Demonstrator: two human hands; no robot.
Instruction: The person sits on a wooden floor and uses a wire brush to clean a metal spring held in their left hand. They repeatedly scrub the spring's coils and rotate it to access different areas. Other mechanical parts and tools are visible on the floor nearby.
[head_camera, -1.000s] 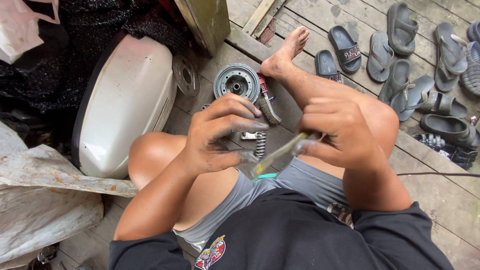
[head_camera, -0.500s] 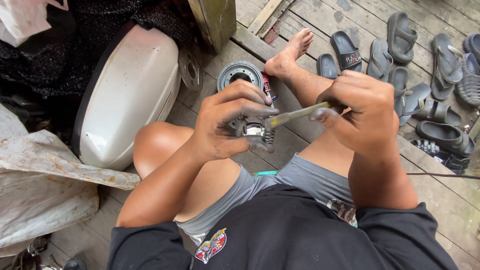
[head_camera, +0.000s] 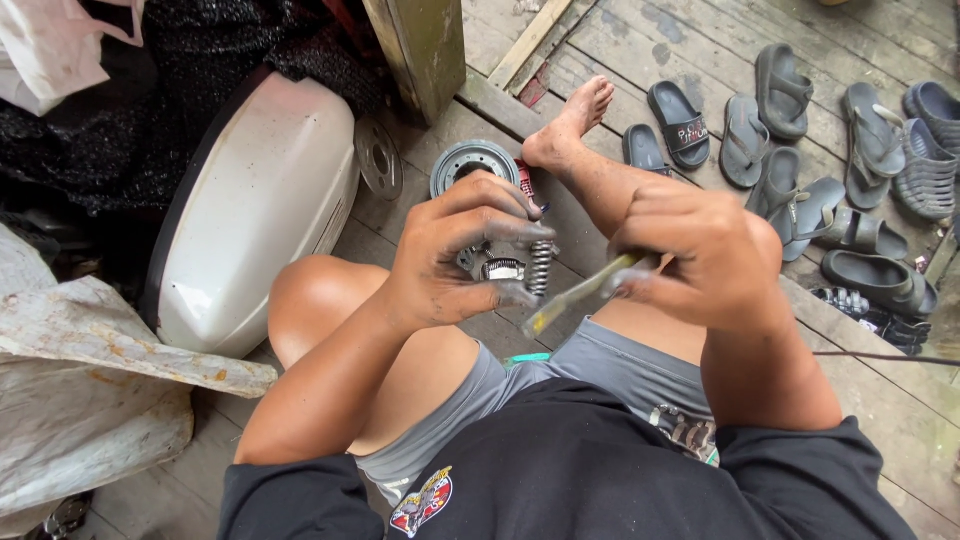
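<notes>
Your greasy left hand (head_camera: 455, 255) grips a small metal part with a coil spring (head_camera: 540, 268); your right hand (head_camera: 705, 255) holds a flat metal tool (head_camera: 575, 297) against it, above your lap. Sandals (head_camera: 800, 150) lie on the plank floor (head_camera: 640, 40).

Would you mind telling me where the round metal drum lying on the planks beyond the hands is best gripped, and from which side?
I would grip the round metal drum across its outer rim, coming straight down from above. It lies flat on the wooden floor with its open face up, so the rim is the exposed edge. Its near side is hidden behind the left hand, so approach from the far side.
</notes>
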